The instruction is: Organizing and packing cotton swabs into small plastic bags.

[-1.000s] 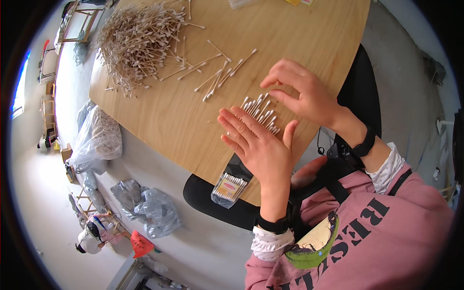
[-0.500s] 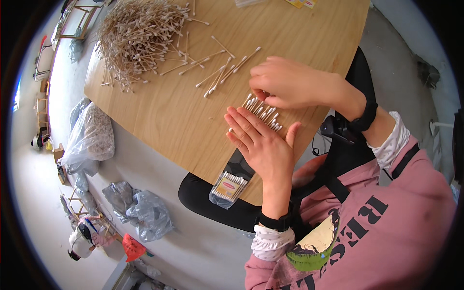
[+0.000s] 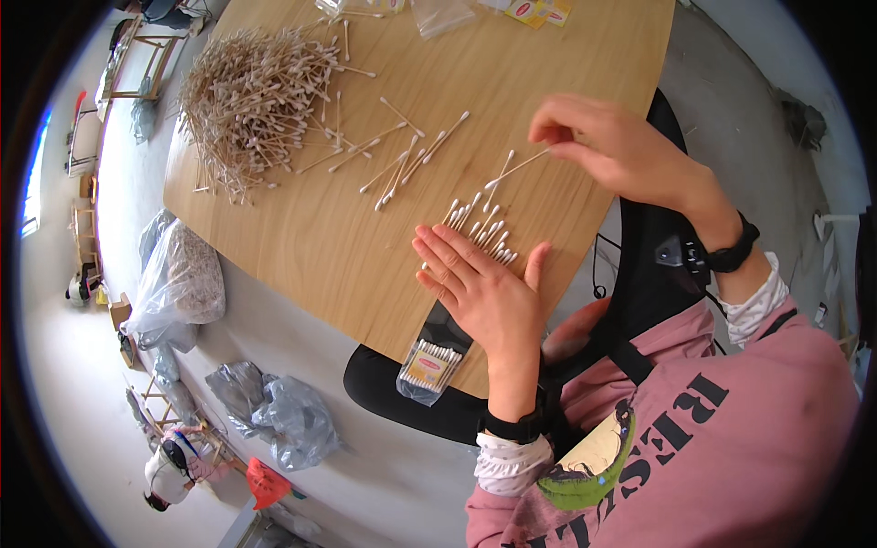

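Observation:
My left hand [image 3: 489, 288] lies flat with its fingers stretched out and thumb apart, over a row of cotton swabs [image 3: 493, 239] on the table. White tips stick out past its fingers. Farther right, my right hand [image 3: 617, 151] is raised, pinching one cotton swab [image 3: 519, 168] by its end; the free tip points left and down. A loose swab [image 3: 499, 183] crosses beneath that tip, beside the row. Close to my left wrist, a clear pack of swabs [image 3: 429, 367] with a yellow label sits at the table's near edge.
A large heap of swabs [image 3: 260, 100] covers the table's [image 3: 365, 274] far left, with several strays beside it. Plastic bags [image 3: 438, 14] and yellow cards [image 3: 539, 11] lie at the far edge. Filled bags [image 3: 187, 279] stand on the floor left; a person [image 3: 174, 466] is at lower left.
My right hand has moved right, away from the row, and now shows a swab between its fingers. My left hand stays flat on the row. The view has shifted slightly.

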